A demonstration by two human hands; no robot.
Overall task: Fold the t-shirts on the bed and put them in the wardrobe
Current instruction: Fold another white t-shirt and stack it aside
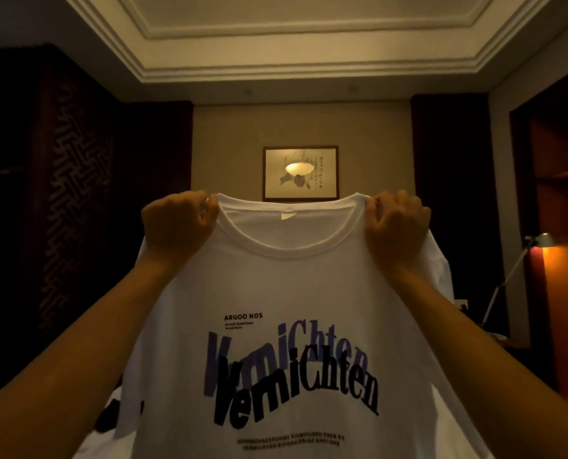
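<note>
A white t-shirt point(289, 286) with black and purple lettering hangs upright in front of me, printed side facing me. My left hand point(176, 223) grips its left shoulder beside the collar. My right hand point(396, 223) grips the right shoulder the same way. Both arms are raised, and the shirt's lower part runs out of the frame. At the lower left, a bit of another white garment point(110, 415) with dark print shows behind my left arm. The bed itself is hidden.
A framed picture point(301, 173) hangs on the far wall, with a lamp's reflection in it. Dark carved panels point(67, 193) stand to the left. On the right are wooden shelving point(561, 173) and a lit desk lamp point(541, 241).
</note>
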